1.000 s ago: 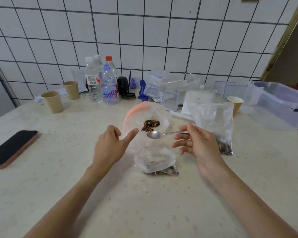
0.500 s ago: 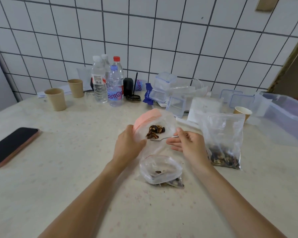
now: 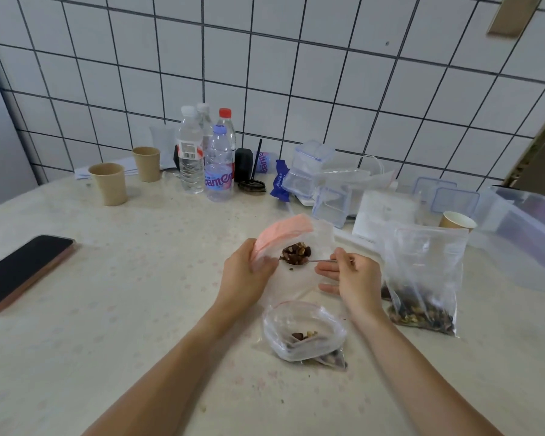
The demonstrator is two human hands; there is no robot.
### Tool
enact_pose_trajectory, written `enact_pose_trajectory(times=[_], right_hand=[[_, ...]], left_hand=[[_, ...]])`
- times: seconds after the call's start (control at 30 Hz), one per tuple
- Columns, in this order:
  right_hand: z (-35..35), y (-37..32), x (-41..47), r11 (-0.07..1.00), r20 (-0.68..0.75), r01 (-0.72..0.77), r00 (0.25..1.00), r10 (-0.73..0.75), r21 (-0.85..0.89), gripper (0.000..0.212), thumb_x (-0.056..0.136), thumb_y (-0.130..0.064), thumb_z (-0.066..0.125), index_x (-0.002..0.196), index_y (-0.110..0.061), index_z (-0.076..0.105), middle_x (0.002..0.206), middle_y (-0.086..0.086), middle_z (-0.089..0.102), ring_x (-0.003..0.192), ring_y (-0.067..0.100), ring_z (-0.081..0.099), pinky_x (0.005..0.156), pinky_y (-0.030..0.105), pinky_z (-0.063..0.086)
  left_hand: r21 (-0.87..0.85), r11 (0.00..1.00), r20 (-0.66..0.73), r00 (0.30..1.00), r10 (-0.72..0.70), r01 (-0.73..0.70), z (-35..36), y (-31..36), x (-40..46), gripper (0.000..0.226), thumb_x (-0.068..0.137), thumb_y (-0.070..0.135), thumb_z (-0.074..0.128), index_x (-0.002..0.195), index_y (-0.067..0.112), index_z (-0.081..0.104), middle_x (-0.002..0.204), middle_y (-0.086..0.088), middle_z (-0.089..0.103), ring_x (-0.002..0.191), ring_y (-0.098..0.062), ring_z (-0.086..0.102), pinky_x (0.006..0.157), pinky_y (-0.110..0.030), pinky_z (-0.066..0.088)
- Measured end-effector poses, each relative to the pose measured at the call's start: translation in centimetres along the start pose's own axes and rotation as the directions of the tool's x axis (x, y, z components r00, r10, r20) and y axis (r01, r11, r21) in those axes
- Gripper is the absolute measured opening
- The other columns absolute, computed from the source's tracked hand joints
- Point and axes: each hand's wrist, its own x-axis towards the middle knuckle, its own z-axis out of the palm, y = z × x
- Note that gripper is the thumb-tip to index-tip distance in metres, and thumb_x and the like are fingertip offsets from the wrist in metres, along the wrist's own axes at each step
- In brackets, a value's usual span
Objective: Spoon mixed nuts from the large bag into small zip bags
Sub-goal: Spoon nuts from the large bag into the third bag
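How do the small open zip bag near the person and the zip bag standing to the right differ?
The small open zip bag lies low with its mouth spread wide; the standing zip bag is taller and upright. The small one holds a few nuts; the standing one has a thick layer at its bottom. Both are clear plastic on the table.
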Motion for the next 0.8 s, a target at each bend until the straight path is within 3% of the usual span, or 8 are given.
enact_pose_trajectory(times=[0.1, 0.23, 0.4, 0.47, 0.67, 0.73, 0.8], right_hand=[[-0.1, 0.4, 0.2, 0.999, 0.001, 0.002, 1.0, -0.002, -0.036, 0.028, 0.109, -0.025, 0.052, 0.099, -0.006, 0.071, 0.08, 0.003, 0.08, 0.079, 0.015, 0.079, 0.054, 0.038, 0.063], [0.2, 0.7, -0.2, 0.994, -0.01, 0.061, 0.998, -0.062, -0.091, 0.028, 0.108, -0.027, 0.051, 0.094, -0.014, 0.071, 0.079, -0.004, 0.08, 0.076, 0.01, 0.078, 0.053, 0.034, 0.061], [0.7, 0.6, -0.4, 0.995, -0.029, 0.014, 0.999, -0.017, -0.104, 0.032, 0.109, -0.028, 0.049, 0.091, -0.016, 0.073, 0.082, -0.007, 0.08, 0.073, 0.01, 0.077, 0.052, 0.026, 0.049], [0.7, 0.5, -0.4, 0.997, -0.03, -0.027, 0.999, 0.025, -0.066, 0.031, 0.109, -0.027, 0.048, 0.092, -0.016, 0.072, 0.083, -0.007, 0.08, 0.073, 0.011, 0.077, 0.05, 0.025, 0.047], [-0.3, 0.2, -0.5, 0.995, -0.011, -0.078, 0.997, 0.079, 0.069, 0.024, 0.109, -0.025, 0.05, 0.104, -0.011, 0.069, 0.087, 0.001, 0.081, 0.083, 0.019, 0.079, 0.058, 0.032, 0.053], [-0.7, -0.1, -0.7, 0.997, -0.012, -0.052, 0.999, 0.053, 0.065, 0.024, 0.109, -0.025, 0.049, 0.105, -0.011, 0.069, 0.087, 0.0, 0.081, 0.083, 0.018, 0.079, 0.058, 0.031, 0.055], [-1.3, -0.6, -1.0, 0.999, -0.009, -0.022, 1.0, 0.022, 0.044, 0.025, 0.109, -0.026, 0.049, 0.105, -0.012, 0.069, 0.088, -0.001, 0.081, 0.083, 0.017, 0.079, 0.056, 0.029, 0.056]], left_hand=[[-0.048, 0.999, -0.008, 1.0, 0.01, -0.011, 0.3, 0.3, -0.1, 0.009, 0.097, 0.017, 0.065, 0.095, 0.026, 0.066, 0.081, 0.005, 0.071, 0.068, -0.002, 0.065, 0.057, -0.012, 0.047], [-0.071, 0.997, 0.004, 1.0, 0.029, -0.028, 0.4, 0.4, -0.4, 0.024, 0.095, 0.003, 0.056, 0.096, 0.025, 0.068, 0.08, 0.006, 0.071, 0.069, -0.007, 0.067, 0.059, -0.013, 0.049], [-0.067, 0.998, -0.009, 1.0, -0.008, 0.008, 0.4, 0.3, -0.2, 0.023, 0.095, 0.005, 0.055, 0.095, 0.024, 0.068, 0.082, 0.006, 0.072, 0.07, -0.005, 0.066, 0.059, -0.011, 0.047], [-0.066, 0.998, -0.023, 1.0, -0.02, 0.019, 0.3, 0.3, 0.0, 0.021, 0.096, 0.008, 0.056, 0.096, 0.025, 0.067, 0.084, 0.007, 0.072, 0.072, -0.006, 0.067, 0.062, -0.016, 0.049], [-0.138, 0.99, -0.076, 0.996, -0.053, 0.042, 0.0, 0.0, 0.2, 0.026, 0.092, 0.008, 0.057, 0.101, 0.029, 0.068, 0.087, 0.006, 0.073, 0.085, -0.019, 0.07, 0.081, -0.05, 0.059], [-0.14, 0.99, -0.103, 0.994, -0.046, 0.032, -0.2, -0.1, 0.3, 0.029, 0.093, 0.007, 0.056, 0.106, 0.031, 0.067, 0.09, 0.01, 0.073, 0.088, -0.014, 0.069, 0.085, -0.048, 0.059], [-0.09, 0.996, -0.141, 0.99, -0.008, -0.005, -0.5, -0.1, 0.6, 0.026, 0.097, 0.011, 0.059, 0.112, 0.031, 0.064, 0.094, 0.019, 0.07, 0.094, -0.007, 0.067, 0.086, -0.038, 0.058]])
